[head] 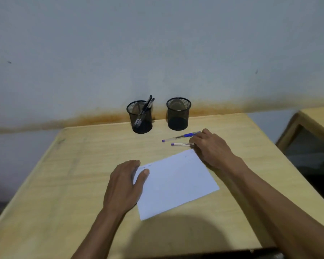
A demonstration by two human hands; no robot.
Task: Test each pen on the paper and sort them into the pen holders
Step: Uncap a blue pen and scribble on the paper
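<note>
A white sheet of paper [176, 182] lies on the wooden table [64, 174]. My left hand [124, 186] rests flat on its left edge, thumb on the sheet. Two blue pens lie beyond the paper: the farther pen [180, 136] has a blue grip, and the nearer pen [180, 144] is a clear barrel. My right hand [211, 146] grips the right end of the nearer pen with curled fingers. Two black mesh pen holders stand by the wall: the left holder [141, 118] has dark pens in it, and the right holder [178, 114] looks empty.
A blue-grey wall with a rusty stain line runs behind the table. A second wooden desk [318, 128] stands to the right across a gap. My shadow falls on the near table edge.
</note>
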